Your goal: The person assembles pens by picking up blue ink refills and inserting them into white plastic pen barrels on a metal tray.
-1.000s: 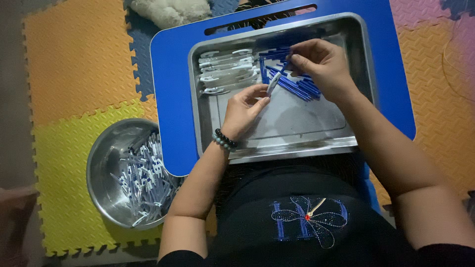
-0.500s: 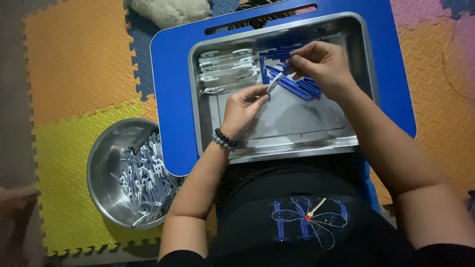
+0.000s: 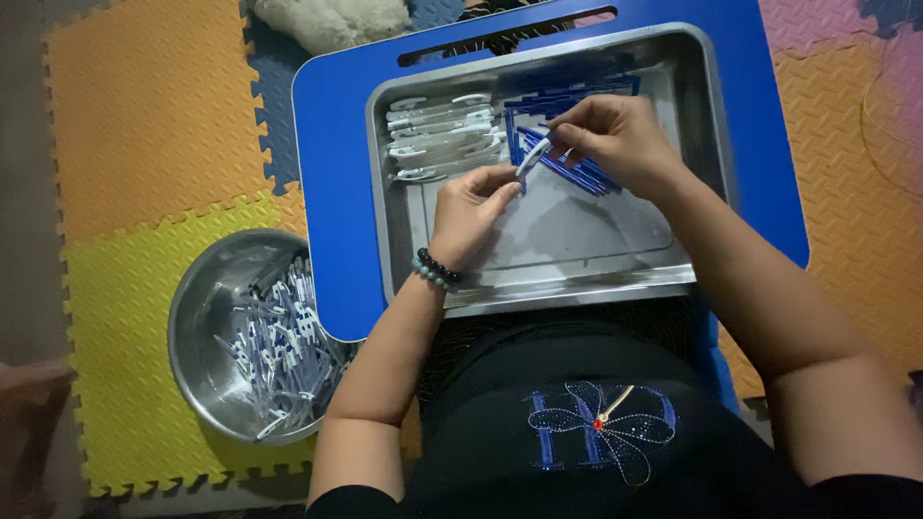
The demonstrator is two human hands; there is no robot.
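Over the steel tray (image 3: 707, 115), left hand (image 3: 471, 207) and right hand (image 3: 615, 139) pinch one white-and-blue plastic piece (image 3: 532, 156); white pieces (image 3: 437, 135), blue pieces (image 3: 567, 101) beside; steel bowl (image 3: 197, 336) left.

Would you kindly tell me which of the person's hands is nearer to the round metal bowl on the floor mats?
Left. The left hand is over the tray, on the side toward the bowl. The right hand is farther across the tray, by the blue pieces.
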